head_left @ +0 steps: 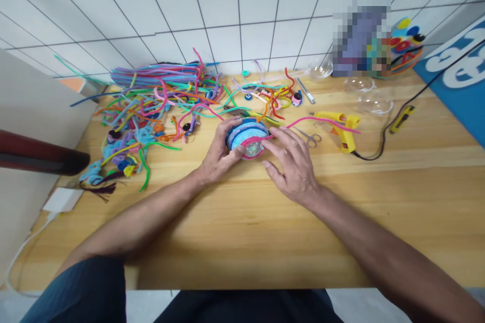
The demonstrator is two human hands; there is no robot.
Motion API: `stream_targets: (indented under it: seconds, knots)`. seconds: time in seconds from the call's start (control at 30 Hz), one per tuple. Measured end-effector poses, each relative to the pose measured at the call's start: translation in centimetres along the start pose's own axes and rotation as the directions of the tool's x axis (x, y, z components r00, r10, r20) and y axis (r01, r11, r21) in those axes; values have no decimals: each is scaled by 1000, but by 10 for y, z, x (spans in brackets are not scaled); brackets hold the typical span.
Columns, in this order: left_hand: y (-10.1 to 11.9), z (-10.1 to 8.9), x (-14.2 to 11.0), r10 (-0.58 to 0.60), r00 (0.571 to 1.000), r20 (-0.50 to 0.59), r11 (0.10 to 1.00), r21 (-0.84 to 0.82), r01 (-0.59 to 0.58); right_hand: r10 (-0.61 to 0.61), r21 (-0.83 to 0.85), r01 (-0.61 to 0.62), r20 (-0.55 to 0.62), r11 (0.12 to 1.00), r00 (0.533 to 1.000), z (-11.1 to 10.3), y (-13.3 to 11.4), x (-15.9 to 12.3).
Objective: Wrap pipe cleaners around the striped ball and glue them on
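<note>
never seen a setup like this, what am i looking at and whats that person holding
There is no machine here, just a person's two bare hands. The single picture comes from a camera worn on their head, looking forward and down, so their arms reach up from the bottom. The left hand holds a round thing wrapped in blue and pink strands, with a clear patch showing. The right hand has its fingers at the pink part. On the wooden table, a pile of fuzzy coloured stems lies to the left; to the right are scissors, a yellow glue gun and clear balls.
</note>
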State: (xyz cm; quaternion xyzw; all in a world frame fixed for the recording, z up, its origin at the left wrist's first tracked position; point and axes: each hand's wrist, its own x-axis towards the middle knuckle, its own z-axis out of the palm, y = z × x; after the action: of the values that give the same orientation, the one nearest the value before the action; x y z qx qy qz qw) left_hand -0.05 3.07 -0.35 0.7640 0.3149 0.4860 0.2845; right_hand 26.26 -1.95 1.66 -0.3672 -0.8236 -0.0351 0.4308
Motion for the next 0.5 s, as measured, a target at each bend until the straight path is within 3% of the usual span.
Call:
stream_targets:
  seconds: [0.27,0.5]
  knots:
    - [-3,1,-1,-35,999,-11,999,-6,35,-9,24,7,82,1000,997,0,2,-1]
    - [-5,1,2,12,1000,-12,1000,22,-12,-31,32,30,32,999,999,0,6,1]
